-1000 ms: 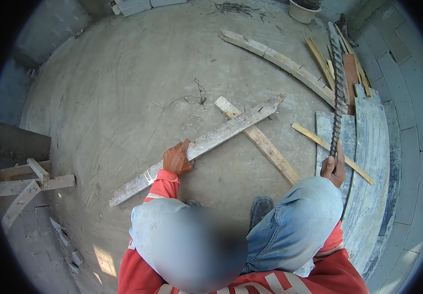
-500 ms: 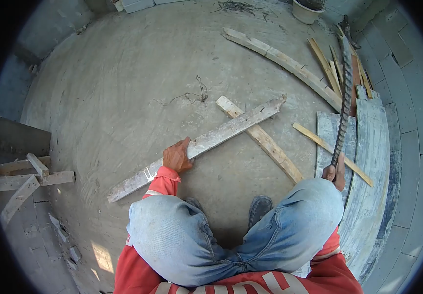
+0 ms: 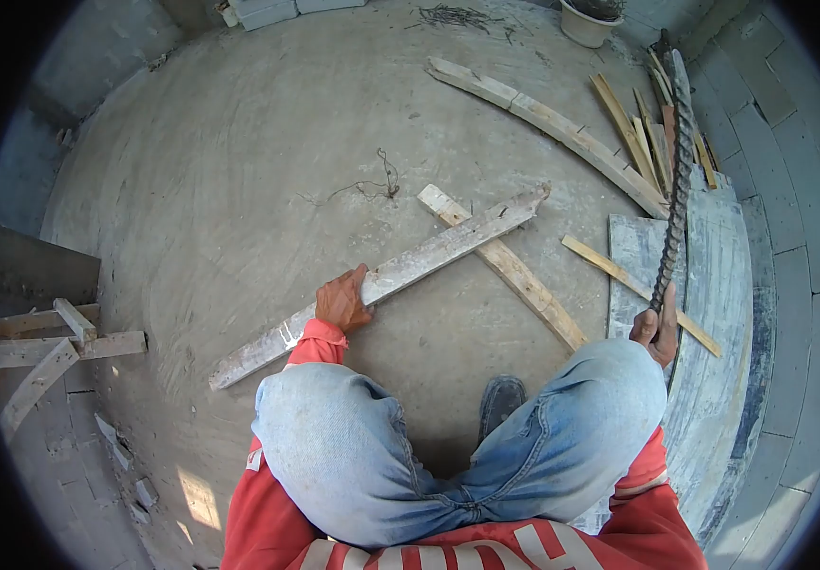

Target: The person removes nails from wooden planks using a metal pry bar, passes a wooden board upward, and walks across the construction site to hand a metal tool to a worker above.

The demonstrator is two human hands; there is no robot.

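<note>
My left hand (image 3: 342,298) is closed around a whitish, plaster-stained wooden plank (image 3: 448,241), left of its middle. The plank slants across the floor, its far end resting over a second, narrower board (image 3: 524,280). Beyond my right knee, my right hand (image 3: 656,328) grips the lower end of a ribbed steel bar (image 3: 678,195). The bar stands nearly upright, and its far end has a dark, bent tip. A thin wooden strip (image 3: 633,280) lies just behind the right hand. My knees hide part of both forearms.
A long board with nails (image 3: 553,133) lies ahead, near wood scraps (image 3: 633,128). Stained panels (image 3: 719,275) lie along the block wall (image 3: 795,323) at right. Bent wire (image 3: 389,180) is on the floor. Nailed timbers (image 3: 73,344) stand at left; a white pot (image 3: 589,27) is at the back.
My right hand and the steel bar have shifted slightly right, and the bar's top has tilted a little outward. My left shoe is now hidden behind my knee. The plank has stayed put.
</note>
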